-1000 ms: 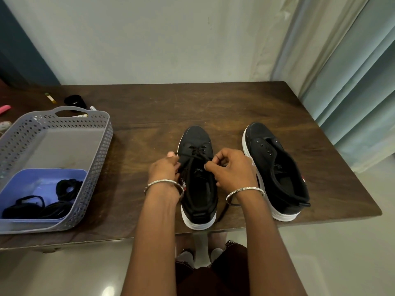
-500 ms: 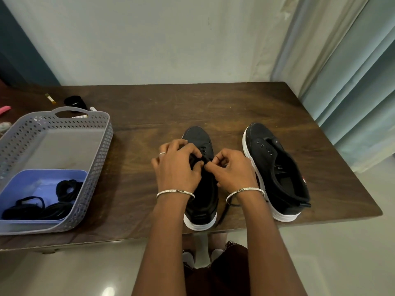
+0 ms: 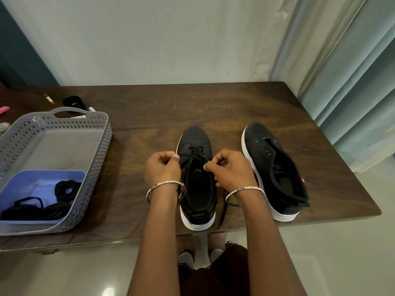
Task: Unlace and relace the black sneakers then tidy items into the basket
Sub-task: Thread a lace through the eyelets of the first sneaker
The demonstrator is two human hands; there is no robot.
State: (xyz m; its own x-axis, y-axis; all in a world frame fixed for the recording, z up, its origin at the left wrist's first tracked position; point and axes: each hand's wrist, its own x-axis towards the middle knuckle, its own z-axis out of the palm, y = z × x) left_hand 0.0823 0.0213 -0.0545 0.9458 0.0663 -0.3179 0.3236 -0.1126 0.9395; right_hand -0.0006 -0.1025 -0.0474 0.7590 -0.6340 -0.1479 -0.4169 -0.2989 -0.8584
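The left hand (image 3: 162, 170) has drawn back to the left of the laced sneaker (image 3: 194, 137), its fingers (image 3: 171, 155) curled, pinching the lace (image 3: 197, 151). The right hand (image 3: 230, 173) pinches it opposite. On the counter (image 3: 213, 103), the other sneaker (image 3: 271, 165) stands just right and the basket (image 3: 100, 146) well left.

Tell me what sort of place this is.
Most likely a room in a home, though that is a guess: a dark wooden table stands against a plain wall, long pale curtains hang on the right, and there is a glossy pale floor below.

sneakers (image 3: 195, 144): matt black cloth | table (image 3: 224, 107): dark grained wood | basket (image 3: 100, 146): perforated grey plastic
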